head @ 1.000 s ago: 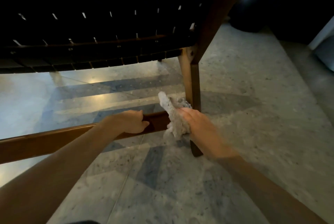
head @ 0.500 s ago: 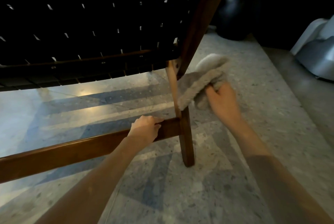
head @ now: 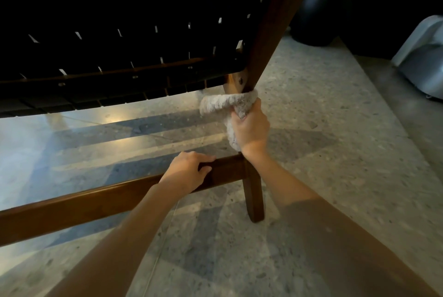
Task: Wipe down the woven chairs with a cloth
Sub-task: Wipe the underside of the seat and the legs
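A chair with a black woven seat (head: 124, 33) and a brown wooden frame fills the upper left. My right hand (head: 250, 130) grips a fluffy grey cloth (head: 225, 105), which is wrapped round the upright wooden leg (head: 254, 198) just below the seat joint. My left hand (head: 189, 170) holds the low wooden crossbar (head: 79, 205), fingers curled over its top near the leg. The part of the leg behind the cloth and my right hand is hidden.
Speckled stone floor (head: 323, 140) spreads under and to the right of the chair. A dark round pot (head: 314, 11) stands behind the chair at top right. A pale grey object (head: 424, 57) sits at the right edge.
My right hand carried the cloth up from the foot of the leg, out to the right, then in round the leg under the seat. My left hand stayed on the crossbar.
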